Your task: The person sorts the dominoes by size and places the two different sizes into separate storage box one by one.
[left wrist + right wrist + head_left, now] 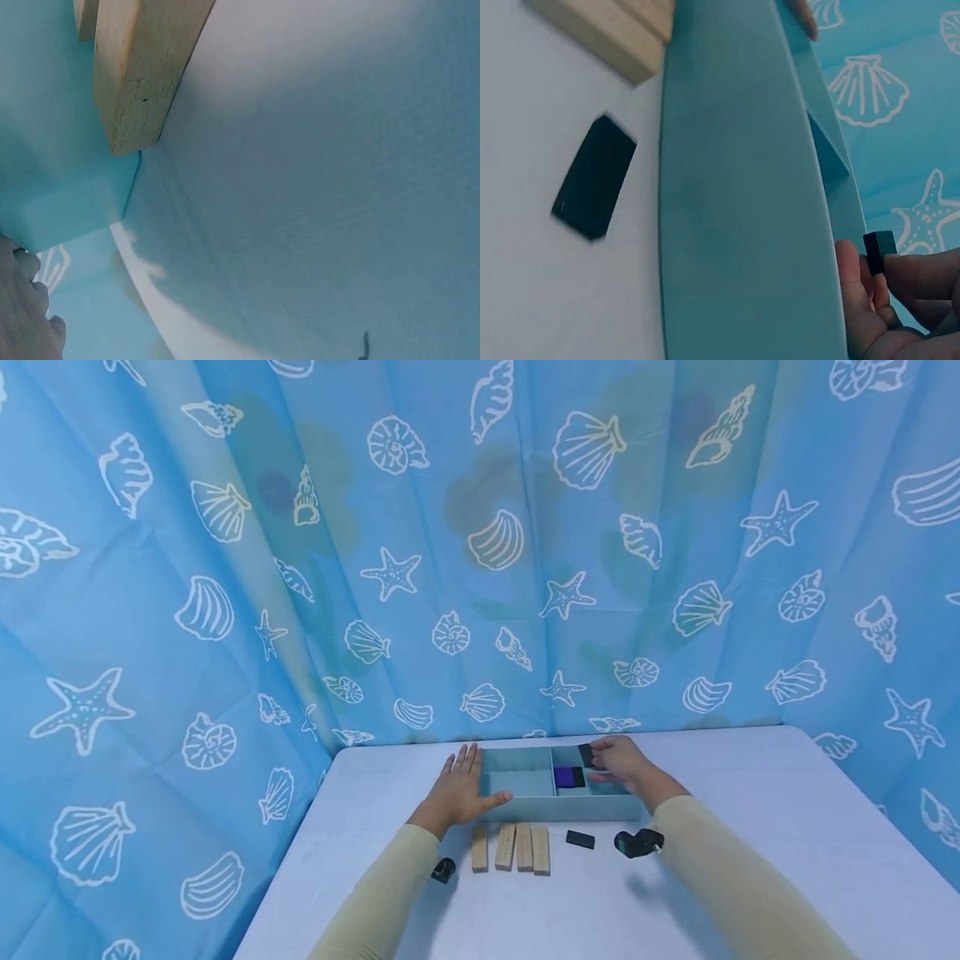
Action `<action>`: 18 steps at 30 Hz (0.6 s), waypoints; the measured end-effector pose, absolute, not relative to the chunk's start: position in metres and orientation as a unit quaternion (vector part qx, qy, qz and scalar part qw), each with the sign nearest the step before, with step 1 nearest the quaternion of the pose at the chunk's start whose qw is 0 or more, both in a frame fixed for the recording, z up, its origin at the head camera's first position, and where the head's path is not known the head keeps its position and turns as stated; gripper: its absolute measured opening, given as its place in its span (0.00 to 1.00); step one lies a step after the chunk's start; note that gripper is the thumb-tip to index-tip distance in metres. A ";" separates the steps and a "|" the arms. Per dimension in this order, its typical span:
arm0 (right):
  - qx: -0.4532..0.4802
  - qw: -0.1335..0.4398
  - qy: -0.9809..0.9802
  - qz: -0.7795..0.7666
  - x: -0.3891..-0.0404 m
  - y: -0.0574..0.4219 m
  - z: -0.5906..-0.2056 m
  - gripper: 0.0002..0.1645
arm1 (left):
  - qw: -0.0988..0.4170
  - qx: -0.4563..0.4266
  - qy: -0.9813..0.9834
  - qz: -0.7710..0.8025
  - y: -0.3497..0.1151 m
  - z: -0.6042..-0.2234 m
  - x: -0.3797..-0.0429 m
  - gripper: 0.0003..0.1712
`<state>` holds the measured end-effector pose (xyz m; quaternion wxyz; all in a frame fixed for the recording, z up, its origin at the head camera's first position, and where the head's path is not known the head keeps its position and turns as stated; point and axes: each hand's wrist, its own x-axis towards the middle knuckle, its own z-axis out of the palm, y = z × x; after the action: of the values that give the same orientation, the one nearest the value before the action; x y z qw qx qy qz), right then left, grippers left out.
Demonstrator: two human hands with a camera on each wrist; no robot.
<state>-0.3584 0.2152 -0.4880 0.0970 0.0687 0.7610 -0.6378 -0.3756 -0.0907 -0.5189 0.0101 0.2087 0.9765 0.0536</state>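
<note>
My right hand (628, 765) pinches a small black block (587, 755) between thumb and fingers over the right compartment of a pale blue-green divided box (558, 810). In the right wrist view the held block (880, 249) shows just above the box's rim, with the other fingers behind the front wall. Lying in that right compartment is a purple piece (564, 777) with a black end. My left hand (459, 789) rests along the box's left end, fingers straight and thumb spread over the front rim. The left compartment (521, 781) shows a bare floor.
In front of the box, several light wooden blocks (506, 847) lie side by side on the white table (360, 835). Another black block (580, 839) lies to their right. A blue shell-print curtain (487, 635) hangs behind the table.
</note>
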 end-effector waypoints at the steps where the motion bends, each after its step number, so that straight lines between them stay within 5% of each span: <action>1: 0.070 0.100 0.753 -0.647 -0.359 0.216 -0.489 0.28 | 0.011 0.208 0.976 0.054 -0.090 -0.519 -0.376 0.63; 18: 0.158 0.147 0.680 -0.701 -0.368 0.216 -0.500 0.34 | 0.013 0.208 0.976 0.057 -0.090 -0.517 -0.373 0.63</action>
<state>-0.3678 0.2160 -0.5001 0.1466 0.1575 0.6797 -0.7012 -0.3734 -0.0895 -0.5165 0.0134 0.2078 0.9764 0.0571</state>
